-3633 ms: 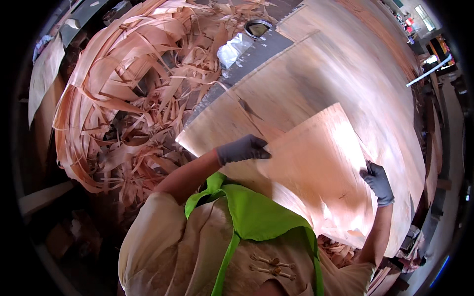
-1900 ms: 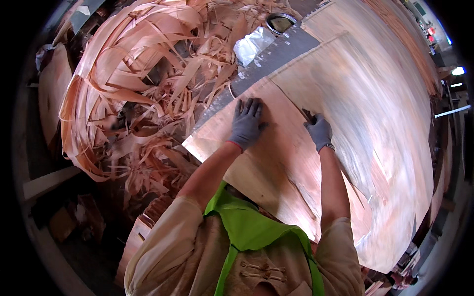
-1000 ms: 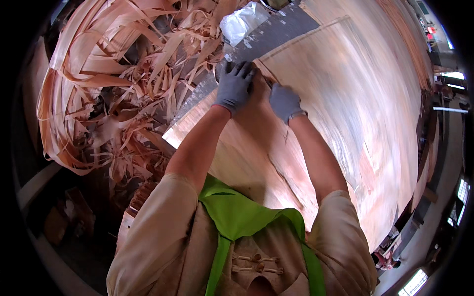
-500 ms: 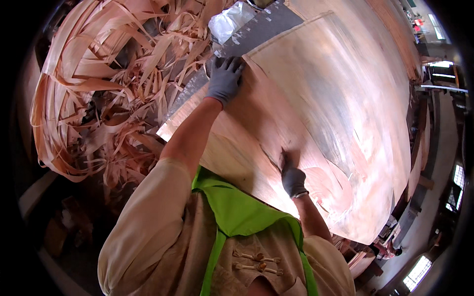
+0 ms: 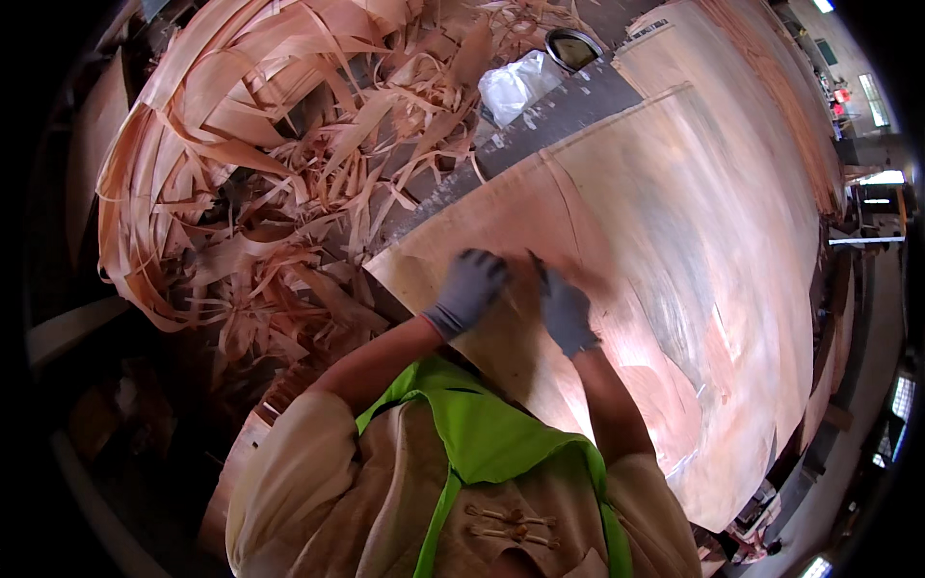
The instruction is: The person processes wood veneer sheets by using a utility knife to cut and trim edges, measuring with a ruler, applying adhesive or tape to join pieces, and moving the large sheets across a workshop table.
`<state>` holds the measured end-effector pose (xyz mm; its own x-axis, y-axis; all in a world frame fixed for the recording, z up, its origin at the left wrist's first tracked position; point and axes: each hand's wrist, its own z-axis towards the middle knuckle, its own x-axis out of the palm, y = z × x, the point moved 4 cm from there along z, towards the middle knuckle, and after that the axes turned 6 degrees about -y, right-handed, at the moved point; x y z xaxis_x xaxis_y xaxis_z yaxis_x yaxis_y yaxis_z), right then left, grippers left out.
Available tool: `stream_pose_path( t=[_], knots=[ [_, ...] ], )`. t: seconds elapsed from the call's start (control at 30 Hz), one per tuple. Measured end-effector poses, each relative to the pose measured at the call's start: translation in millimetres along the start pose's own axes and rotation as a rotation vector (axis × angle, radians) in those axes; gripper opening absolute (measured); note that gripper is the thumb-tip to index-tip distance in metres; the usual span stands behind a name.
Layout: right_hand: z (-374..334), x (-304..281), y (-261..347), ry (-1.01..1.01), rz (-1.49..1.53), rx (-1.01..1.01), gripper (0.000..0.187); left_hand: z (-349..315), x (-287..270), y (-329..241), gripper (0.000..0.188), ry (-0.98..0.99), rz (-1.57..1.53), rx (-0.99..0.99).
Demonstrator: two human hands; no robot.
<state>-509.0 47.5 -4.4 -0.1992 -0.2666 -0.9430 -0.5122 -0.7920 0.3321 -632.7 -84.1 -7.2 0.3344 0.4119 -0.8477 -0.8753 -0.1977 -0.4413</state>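
Note:
Both my hands wear grey gloves and are over a broad, thin sheet of wood veneer point(image 5: 655, 241). My left hand point(image 5: 469, 291) rests on the near-left part of the sheet, palm down and open, with its fingertips bent a little. Close to its right, my right hand point(image 5: 567, 310) is closed with its fingers pointing away from me. A slim dark tip point(image 5: 536, 260) sticks out ahead of it; I cannot make out what it belongs to. A thin split line point(image 5: 564, 197) runs through the sheet beyond the hands.
Tangled veneer strips point(image 5: 318, 164) are heaped at the left. Past the sheet's far edge lie a dark board edge point(image 5: 568, 111), a crumpled white plastic bag point(image 5: 520, 87) and a round dark container point(image 5: 573, 48). Stacked veneer point(image 5: 771, 87) stands at the far right.
My left hand has come back toward me from the sheet's far edge. My right hand has moved up and left, so the hands are now close together. The view has shifted.

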Motion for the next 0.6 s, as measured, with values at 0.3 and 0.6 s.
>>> stream_pose_path(
  t=[0.3, 0.6],
  knots=[
    [95, 52, 118, 0.186, -0.071, -0.088, 0.019, -9, -24, 82, 0.026, -0.271, 0.082, -0.201],
    [66, 35, 61, 0.250, -0.204, -0.119, 0.016, -1, -19, 77, 0.035, -0.204, 0.152, -0.234]
  ],
)
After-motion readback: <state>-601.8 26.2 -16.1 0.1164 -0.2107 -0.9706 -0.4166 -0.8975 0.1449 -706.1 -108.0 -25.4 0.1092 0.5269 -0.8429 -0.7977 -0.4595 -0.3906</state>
